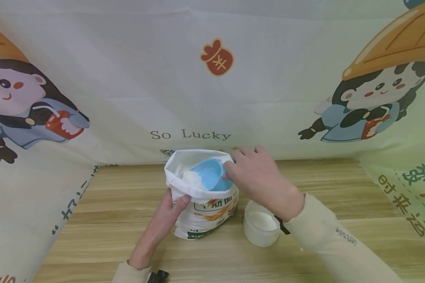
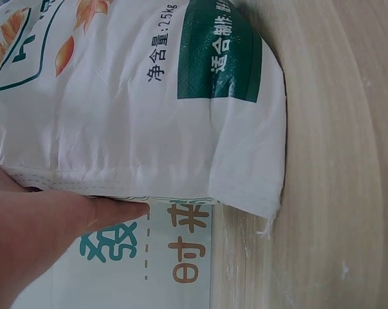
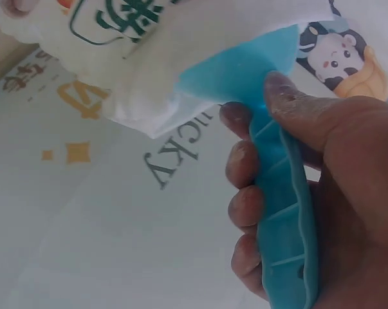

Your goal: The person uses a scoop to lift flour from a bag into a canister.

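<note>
A white bag of flour, its top rolled outward, stands upright on the table with white flour in its mouth. My left hand grips the bag's left side below the rim, thumb on the front. In the left wrist view, a finger lies along the bag's stitched edge. My right hand holds a light blue scoop, its bowl inside the bag's mouth. The right wrist view shows fingers and thumb curled round the ridged handle; the fingertips carry white powder.
Just right of the bag, under my right forearm, stands a translucent round tub with white powder in it. The wood-grain table has a printed cloth rising behind it and at both sides. White specks lie on the table.
</note>
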Tool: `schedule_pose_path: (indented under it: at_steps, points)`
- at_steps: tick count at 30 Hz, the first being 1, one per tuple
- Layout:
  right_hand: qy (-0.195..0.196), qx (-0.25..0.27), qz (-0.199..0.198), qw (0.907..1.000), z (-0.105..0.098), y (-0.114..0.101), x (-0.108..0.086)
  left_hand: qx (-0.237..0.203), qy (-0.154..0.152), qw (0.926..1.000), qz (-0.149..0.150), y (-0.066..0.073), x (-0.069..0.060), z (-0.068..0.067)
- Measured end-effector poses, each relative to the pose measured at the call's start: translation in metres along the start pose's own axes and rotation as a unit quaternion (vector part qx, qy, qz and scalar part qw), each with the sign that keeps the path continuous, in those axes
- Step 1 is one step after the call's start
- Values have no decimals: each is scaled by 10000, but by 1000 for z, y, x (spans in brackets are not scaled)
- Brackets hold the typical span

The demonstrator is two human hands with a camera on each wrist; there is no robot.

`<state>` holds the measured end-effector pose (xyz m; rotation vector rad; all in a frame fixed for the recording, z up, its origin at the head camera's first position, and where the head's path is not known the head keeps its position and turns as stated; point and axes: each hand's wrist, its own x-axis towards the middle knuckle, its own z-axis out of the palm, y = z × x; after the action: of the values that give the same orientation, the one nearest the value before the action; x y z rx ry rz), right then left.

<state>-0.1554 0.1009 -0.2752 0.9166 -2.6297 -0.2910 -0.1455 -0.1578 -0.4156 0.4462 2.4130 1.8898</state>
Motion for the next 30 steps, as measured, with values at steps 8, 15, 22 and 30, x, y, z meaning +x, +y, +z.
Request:
schedule_pose_path:
  at_steps: [8,15,22,30]
  points:
    - [-20,479,9,9988,17,2,-1,45,16,9999,-104,0,-1,0]
    - [122,497,13,9987,28,-1,-1,64,82,9999,77,-2,-1,0]
    - [284,757,130,9966,36,1,-2,85,105,9998,111,-2,0,1]
    - [451,1182,254,9916,42,4,-8,19,88,9999,74,-1,0,1]
